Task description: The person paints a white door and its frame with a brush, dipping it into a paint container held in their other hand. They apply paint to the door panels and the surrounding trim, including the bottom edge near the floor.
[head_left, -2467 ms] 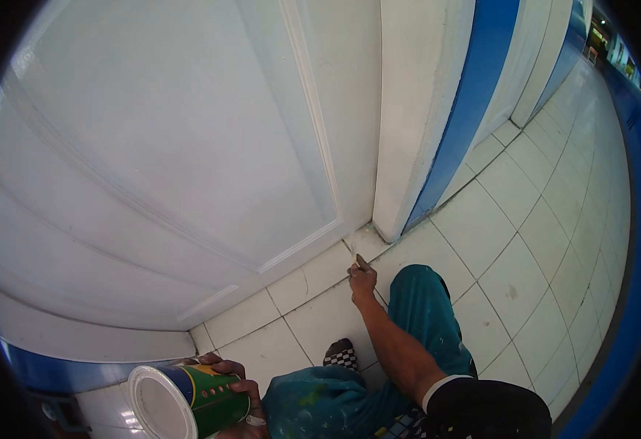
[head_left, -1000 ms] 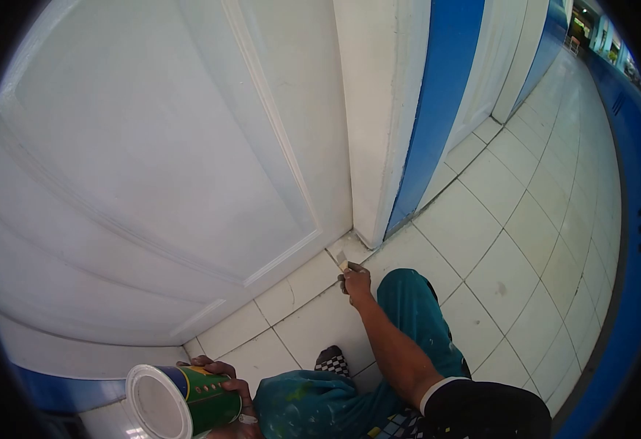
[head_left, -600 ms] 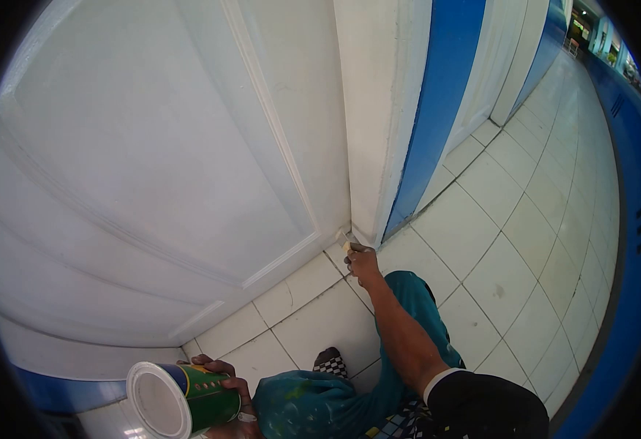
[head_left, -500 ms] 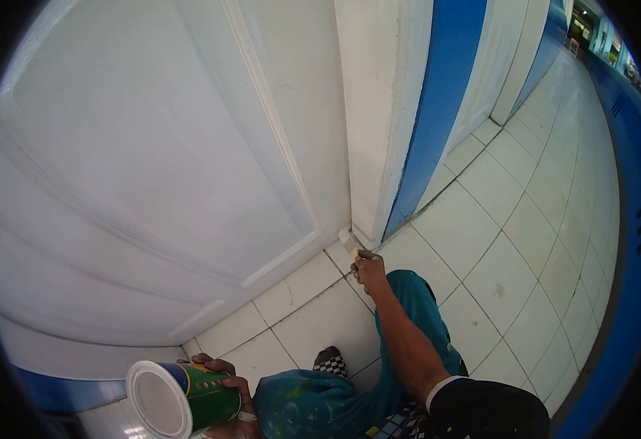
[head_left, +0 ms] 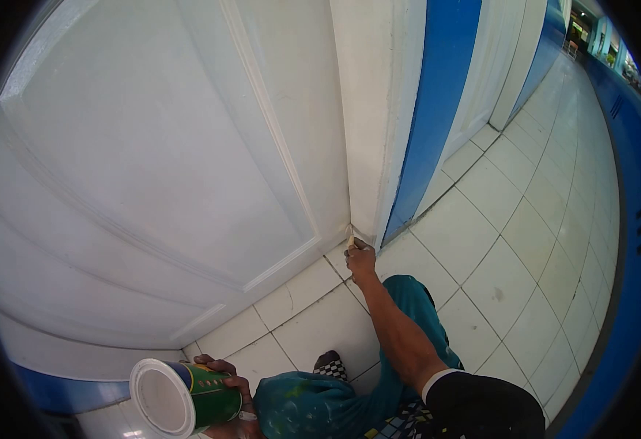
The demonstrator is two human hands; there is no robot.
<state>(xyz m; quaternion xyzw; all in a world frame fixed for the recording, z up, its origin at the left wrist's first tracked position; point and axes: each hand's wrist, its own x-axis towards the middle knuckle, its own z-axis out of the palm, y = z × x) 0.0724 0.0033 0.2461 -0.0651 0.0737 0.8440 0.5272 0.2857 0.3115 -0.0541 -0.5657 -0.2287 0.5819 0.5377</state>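
Nearest, bottom edge:
- Black sleeve (head_left: 481, 406) with a white cuff, on the right arm, reaching forward.
- Teal trousers (head_left: 313, 402), flecked with paint; right knee raised just under the forearm.
- Checked shoe (head_left: 331, 366), toe only, flat on the floor between the two legs.

Lower left:
- Left hand (head_left: 225, 377), fingers wrapped round a paint can, closed firmly on its side.
- Paint can (head_left: 189, 395), green and blue label, lying over sideways in the grip, white round end turned toward the camera; held clear of the floor, well apart from the other hand.

Middle:
- Floor (head_left: 496, 271), pale square tiles with dark joints, running from the shoe out along the corridor at right.
- Right hand (head_left: 360, 260), fingers pinched tight on a brush, arm stretched out above the knee.
- Brush (head_left: 350, 238), small and pale, mostly hidden by the fingers; tip at the very foot of the door frame, in the corner where door, frame and floor meet. Touching or just short of the surface: cannot tell.

Farther:
- Door (head_left: 152, 146), white, panelled, filling the left half of the view.
- Door frame (head_left: 371, 110), white, upright, just right of the door.
- Blue stripe (head_left: 437, 95), vertical, painted directly beside the frame.
- Further white and blue wall sections, far right, receding down the corridor.
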